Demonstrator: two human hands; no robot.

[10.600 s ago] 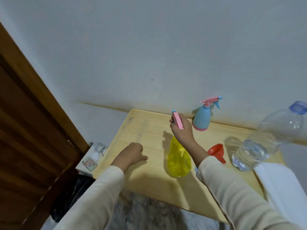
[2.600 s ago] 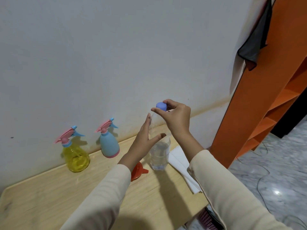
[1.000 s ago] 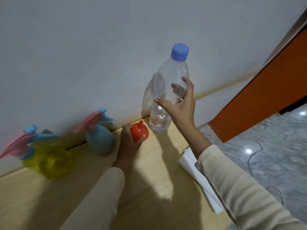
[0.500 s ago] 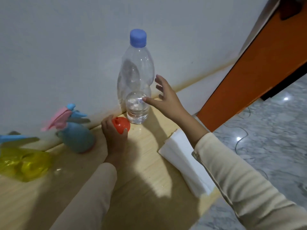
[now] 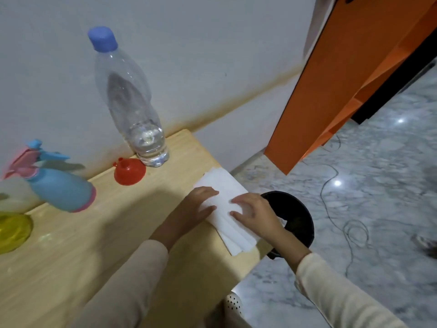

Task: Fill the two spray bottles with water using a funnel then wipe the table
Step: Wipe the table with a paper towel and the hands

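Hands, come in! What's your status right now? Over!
Left hand, right hand: both resting on white tissue stack. Blue spray bottle, yellow spray bottle, funnel, capped water bottle: back near the wall. Nothing blocking the hands.

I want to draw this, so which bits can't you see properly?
All in the head view:
- yellow spray bottle: cut off by the left edge and blurred.
- blue spray bottle: blurred, so its water level is unclear.
- white paper stack: partly under the left hand and right hand, so the sheet count is unclear.
- left hand: pinching or only pressing, cannot tell.
- black bin: partly behind the right hand and table, so its contents are unclear.
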